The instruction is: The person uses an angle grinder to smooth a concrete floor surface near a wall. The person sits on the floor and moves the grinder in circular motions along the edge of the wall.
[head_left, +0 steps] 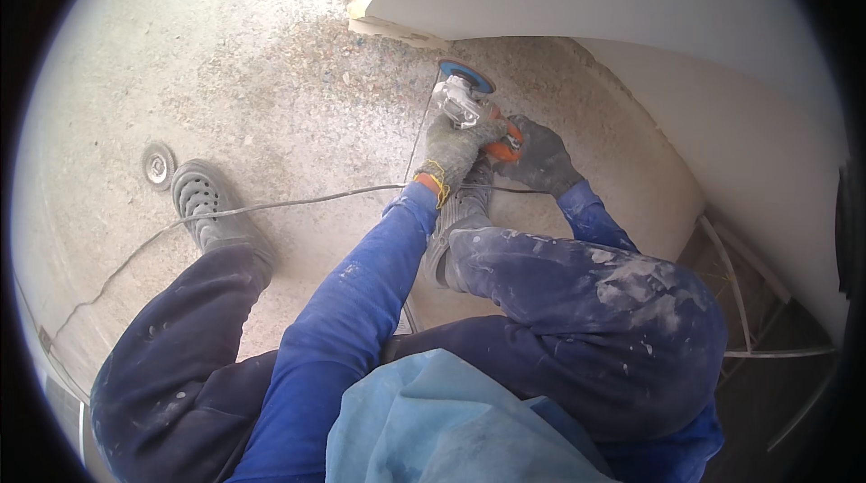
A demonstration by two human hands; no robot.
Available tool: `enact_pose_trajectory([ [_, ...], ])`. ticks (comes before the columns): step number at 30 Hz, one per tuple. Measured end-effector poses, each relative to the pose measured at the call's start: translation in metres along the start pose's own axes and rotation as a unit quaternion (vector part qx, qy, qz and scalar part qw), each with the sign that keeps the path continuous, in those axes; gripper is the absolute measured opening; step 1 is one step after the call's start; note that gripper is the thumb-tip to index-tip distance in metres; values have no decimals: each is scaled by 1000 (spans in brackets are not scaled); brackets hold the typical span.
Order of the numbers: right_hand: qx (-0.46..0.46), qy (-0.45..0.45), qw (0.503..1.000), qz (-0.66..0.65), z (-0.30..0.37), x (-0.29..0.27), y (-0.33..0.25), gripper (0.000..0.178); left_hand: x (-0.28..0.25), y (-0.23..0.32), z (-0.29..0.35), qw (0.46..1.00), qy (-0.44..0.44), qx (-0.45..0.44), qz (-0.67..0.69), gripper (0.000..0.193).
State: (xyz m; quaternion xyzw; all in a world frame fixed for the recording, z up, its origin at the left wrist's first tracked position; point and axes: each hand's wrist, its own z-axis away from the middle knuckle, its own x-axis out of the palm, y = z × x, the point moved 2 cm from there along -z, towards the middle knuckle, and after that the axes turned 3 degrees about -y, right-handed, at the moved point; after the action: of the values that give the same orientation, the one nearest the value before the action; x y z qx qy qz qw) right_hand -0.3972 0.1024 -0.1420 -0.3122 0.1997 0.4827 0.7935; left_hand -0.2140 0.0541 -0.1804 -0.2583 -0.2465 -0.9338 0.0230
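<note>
Under and all around the fingers spreads a dusty, worn floor (334, 131), with a pale curved panel (631, 5) rising just ahead and to their right. Nearer the body than the fingers is a bent right knee in a white-smeared trouser leg (577, 303). A thin cable (307, 200) trails leftward from behind the gloves, crossing the left clog (207, 203). I see the left hand (454, 145) clamped behind the silver head of an angle grinder (458, 104), and the right hand (537, 156) wrapped round its orange rear. Just beyond the left fingers sits its blue disc (469, 77); I can't tell if it's spinning. If its rim caught the panel, I'd fear a kick toward that glove; loose yellow cuff threads (437, 181) could snag too, or a shifting foot could tug the cable.
</note>
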Motion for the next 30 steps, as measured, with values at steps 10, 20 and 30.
enact_pose_trajectory([
  [10,44,-21,997,55,-19,-4,-3,77,-7,-2,-16,997,-29,1,74,56],
  [20,63,-13,997,48,-31,-4,-8,72,-22,-8,-37,999,-32,-16,-7,64],
  [30,19,11,998,55,-40,-12,-5,81,-31,-19,-48,999,-25,-7,-29,50],
])
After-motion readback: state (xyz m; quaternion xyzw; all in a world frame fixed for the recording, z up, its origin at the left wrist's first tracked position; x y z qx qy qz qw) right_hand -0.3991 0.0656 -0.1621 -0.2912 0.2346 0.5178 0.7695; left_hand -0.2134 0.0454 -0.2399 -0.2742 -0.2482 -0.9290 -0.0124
